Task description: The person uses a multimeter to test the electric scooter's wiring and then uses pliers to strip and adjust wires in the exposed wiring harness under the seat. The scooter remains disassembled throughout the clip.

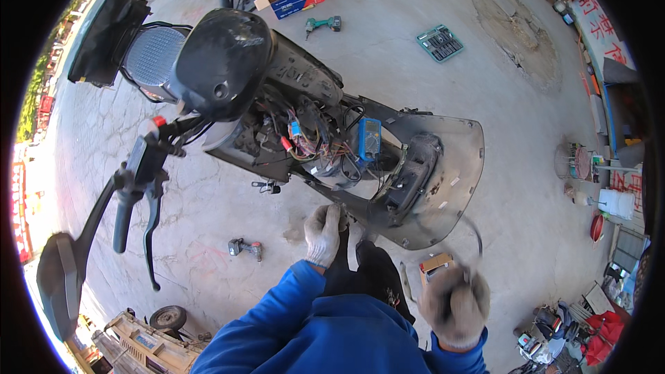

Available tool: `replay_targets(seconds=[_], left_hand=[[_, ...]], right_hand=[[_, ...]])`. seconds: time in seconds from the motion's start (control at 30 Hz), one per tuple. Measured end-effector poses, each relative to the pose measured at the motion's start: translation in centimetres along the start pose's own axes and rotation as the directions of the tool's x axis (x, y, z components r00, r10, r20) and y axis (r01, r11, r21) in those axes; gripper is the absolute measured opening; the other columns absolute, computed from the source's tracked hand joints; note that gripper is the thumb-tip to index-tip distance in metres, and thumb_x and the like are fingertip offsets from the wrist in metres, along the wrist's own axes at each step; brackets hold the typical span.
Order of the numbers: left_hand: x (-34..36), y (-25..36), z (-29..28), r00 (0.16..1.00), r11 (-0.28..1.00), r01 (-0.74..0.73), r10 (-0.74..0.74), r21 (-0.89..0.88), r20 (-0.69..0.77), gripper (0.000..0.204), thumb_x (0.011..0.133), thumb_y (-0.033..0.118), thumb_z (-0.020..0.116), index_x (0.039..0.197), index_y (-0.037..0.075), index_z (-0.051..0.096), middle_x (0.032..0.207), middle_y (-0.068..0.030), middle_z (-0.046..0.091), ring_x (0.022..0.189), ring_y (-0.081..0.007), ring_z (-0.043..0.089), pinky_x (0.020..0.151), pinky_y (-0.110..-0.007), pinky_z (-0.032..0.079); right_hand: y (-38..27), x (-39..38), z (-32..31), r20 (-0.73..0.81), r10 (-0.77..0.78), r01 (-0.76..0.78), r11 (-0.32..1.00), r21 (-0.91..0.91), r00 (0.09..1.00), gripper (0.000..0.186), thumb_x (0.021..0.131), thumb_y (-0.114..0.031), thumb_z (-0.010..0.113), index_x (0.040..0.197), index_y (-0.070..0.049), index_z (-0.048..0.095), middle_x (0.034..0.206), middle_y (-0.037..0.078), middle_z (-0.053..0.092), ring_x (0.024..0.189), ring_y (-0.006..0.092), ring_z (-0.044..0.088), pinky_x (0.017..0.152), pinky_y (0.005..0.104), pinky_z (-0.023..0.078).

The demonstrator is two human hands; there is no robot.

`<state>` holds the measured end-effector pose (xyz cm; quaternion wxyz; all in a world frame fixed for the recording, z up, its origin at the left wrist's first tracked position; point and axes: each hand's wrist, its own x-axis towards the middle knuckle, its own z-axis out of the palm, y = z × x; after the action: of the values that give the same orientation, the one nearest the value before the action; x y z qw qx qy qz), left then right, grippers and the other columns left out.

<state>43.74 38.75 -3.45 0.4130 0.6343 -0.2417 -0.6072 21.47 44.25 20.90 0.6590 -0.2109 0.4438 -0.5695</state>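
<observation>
A partly dismantled scooter shows exposed coloured wiring (294,135), a blue multimeter (369,140) resting among its parts, and a smoke-grey plastic panel (450,166). My left hand (322,235), in a soiled white glove, is closed at the lower edge of the bodywork; what its fingers grip is hidden. My right hand (455,305), gloved and blurred, is low at the right with fingers curled, where a thin dark cable (476,235) comes down to it; whether it grips that cable is unclear.
A handlebar with mirror (59,270) juts at left. On the concrete floor lie a drill (246,249), a green drill (322,24), an open carton (294,0), a tool case (440,43) and a small box (435,263). Assorted clutter (603,336) lines the right side.
</observation>
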Motion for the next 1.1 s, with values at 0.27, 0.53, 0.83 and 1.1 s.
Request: replay_targets(seconds=[0.27, 0.53, 0.83, 1.1], left_hand=[[-14.9, 7.3, -3.5, 0.867, 0.906, 0.08, 0.143, -0.416, 0.478, 0.085, 0.099, 0.068, 0.059, 0.148, -0.001, 0.051, 0.135, -0.0142, 0.062, 0.111, -0.023, 0.065, 0.095, -0.04, 0.054], [-17.3, 1.4, -9.8, 0.865, 0.896, 0.295, -0.103, -0.331, 0.492, 0.073, 0.106, 0.062, 0.05, 0.144, -0.001, 0.055, 0.129, -0.0174, 0.069, 0.111, -0.0275, 0.066, 0.099, -0.041, 0.053], [-9.5, 7.1, -10.3, 0.92, 0.552, -0.003, 0.328, -0.834, 0.214, 0.05, 0.106, 0.046, 0.06, 0.138, 0.007, 0.058, 0.131, -0.0162, 0.068, 0.117, -0.0328, 0.066, 0.103, -0.049, 0.05], [-10.2, 8.8, -12.6, 0.86, 0.75, 0.093, 0.27, -0.655, 0.432, 0.022, 0.092, 0.01, 0.065, 0.114, 0.004, 0.064, 0.083, -0.0068, 0.061, 0.071, -0.0239, 0.058, 0.071, -0.041, 0.05]], right_hand=[[8.4, 7.9, 5.4, 0.094, 0.207, -0.224, 0.809, 0.543, 0.974, 0.033, 0.112, -0.031, 0.054, 0.13, -0.006, 0.066, 0.097, 0.004, 0.071, 0.073, 0.015, 0.058, 0.065, 0.0308, 0.044], [11.5, 7.0, 8.5, 0.31, 0.219, -0.372, 0.68, 0.632, 0.925, 0.032, 0.111, -0.029, 0.054, 0.127, -0.005, 0.066, 0.099, 0.006, 0.071, 0.074, 0.0143, 0.055, 0.067, 0.0302, 0.045], [13.2, 4.8, 8.7, 0.169, 0.3, -0.344, 0.813, 0.47, 0.939, 0.032, 0.11, -0.031, 0.057, 0.121, -0.004, 0.07, 0.099, 0.009, 0.073, 0.078, 0.0174, 0.062, 0.067, 0.0316, 0.05], [15.9, 5.0, 10.1, 0.119, 0.241, -0.266, 0.92, 0.288, 0.963, 0.031, 0.106, -0.035, 0.063, 0.113, -0.007, 0.073, 0.099, 0.008, 0.074, 0.095, 0.0227, 0.07, 0.086, 0.0412, 0.055]])
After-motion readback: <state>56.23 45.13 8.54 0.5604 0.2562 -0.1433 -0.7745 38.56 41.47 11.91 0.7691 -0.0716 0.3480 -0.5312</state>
